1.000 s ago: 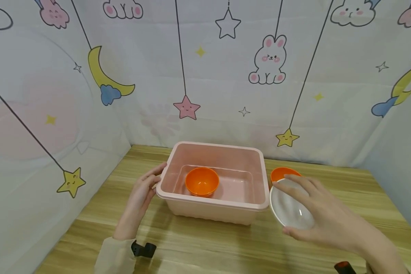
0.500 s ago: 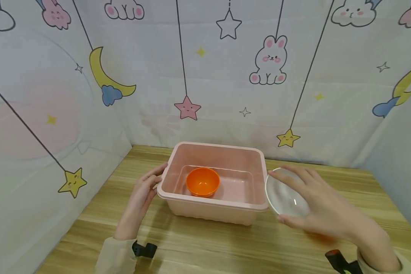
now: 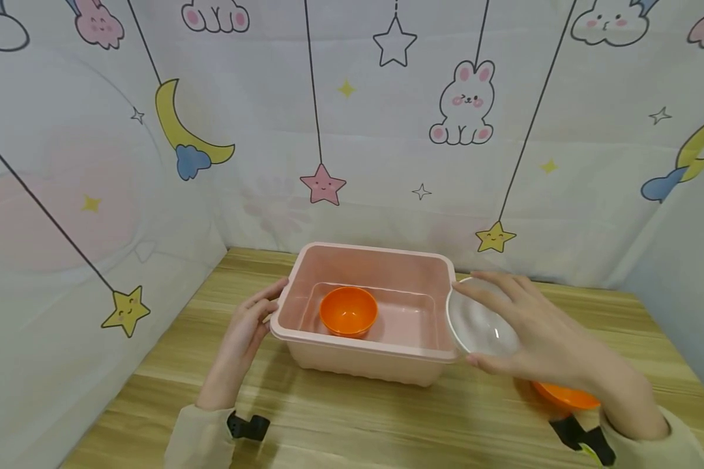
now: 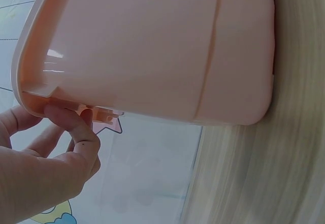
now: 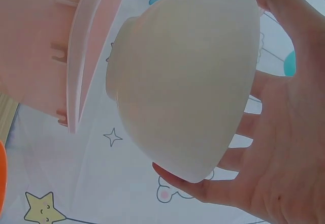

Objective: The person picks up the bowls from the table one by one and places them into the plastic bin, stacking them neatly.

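Note:
My left hand [image 3: 243, 332] grips the left end of a pale pink plastic basin [image 3: 360, 357], thumb and fingers at its rim in the left wrist view. Inside the basin sits an orange bowl [image 3: 349, 312], upright on the floor. My right hand [image 3: 541, 335] holds a white bowl [image 3: 478, 326] by its rim, fingers spread around the edge. The white bowl is tilted on its side, raised beside the basin's right end; its round outside and foot show in the right wrist view. Part of an orange bowl [image 3: 566, 395] shows below my right hand, the rest hidden.
The wood-grain table [image 3: 340, 417] runs beneath everything. A white cloth [image 3: 375, 130] printed with stars, moons and rabbits hangs behind and at the sides. A dark wrist strap [image 3: 246, 427] sits on my left wrist.
My right hand has moved the white bowl left and slightly up towards the basin. An orange bowl behind it is now out of sight, and orange appears below the hand. The left hand stays put.

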{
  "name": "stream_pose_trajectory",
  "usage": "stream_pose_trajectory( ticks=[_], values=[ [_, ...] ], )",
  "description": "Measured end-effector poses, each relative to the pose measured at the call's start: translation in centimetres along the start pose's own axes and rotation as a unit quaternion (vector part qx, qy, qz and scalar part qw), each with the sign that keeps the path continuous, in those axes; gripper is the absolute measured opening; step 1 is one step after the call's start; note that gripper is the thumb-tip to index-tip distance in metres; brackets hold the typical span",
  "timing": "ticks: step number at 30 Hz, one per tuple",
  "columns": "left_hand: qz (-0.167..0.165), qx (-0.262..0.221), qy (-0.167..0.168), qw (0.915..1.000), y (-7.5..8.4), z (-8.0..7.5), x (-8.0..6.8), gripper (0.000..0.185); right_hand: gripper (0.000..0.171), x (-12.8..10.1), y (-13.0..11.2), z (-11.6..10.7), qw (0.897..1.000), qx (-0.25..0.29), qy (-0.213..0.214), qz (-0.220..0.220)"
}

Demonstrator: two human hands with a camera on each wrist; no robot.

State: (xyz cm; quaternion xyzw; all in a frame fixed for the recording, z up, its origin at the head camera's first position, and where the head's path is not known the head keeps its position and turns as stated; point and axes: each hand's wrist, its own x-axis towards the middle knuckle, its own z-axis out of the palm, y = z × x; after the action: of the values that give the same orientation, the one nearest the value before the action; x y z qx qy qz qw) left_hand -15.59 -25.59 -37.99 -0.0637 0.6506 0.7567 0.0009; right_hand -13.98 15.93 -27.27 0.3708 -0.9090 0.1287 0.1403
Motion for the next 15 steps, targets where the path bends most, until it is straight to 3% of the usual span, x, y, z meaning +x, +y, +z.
stream_pose_trajectory(
  ticks=[15],
  values=[
    [-0.009, -0.005, 0.006, 0.9999, 0.1, 0.1, 0.1, 0.048, 0.072, 2.3, 0.4, 0.2, 0.999, 0.022, -0.027, -0.003]
  ],
)
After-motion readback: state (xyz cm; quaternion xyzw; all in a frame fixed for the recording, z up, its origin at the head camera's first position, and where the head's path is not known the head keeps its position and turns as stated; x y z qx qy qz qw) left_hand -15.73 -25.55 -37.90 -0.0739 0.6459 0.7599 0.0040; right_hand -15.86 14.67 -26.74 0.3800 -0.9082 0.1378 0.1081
